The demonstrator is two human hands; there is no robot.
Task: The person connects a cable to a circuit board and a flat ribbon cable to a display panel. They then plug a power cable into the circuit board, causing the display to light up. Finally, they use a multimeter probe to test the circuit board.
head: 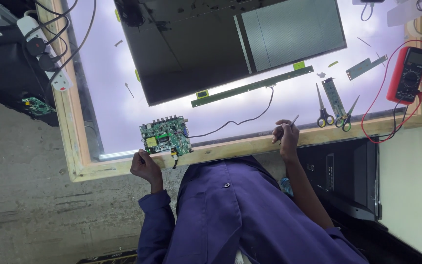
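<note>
Purple-sleeved arms rest on the wooden frame [250,145] of a lit light table.

The left hand [145,167] is curled loosely, its fingertips touching the near-left corner of the green circuit board [166,137], which lies just beyond it, long axis along the frame. The right hand [285,134] pinches a thin metal tool [294,119], well right of the board; a black wire [242,119] runs between them.

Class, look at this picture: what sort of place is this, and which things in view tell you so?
Probably an electronics repair workshop: a dark screen panel lies on a lit table, with a green circuit board and a red multimeter nearby.
</note>
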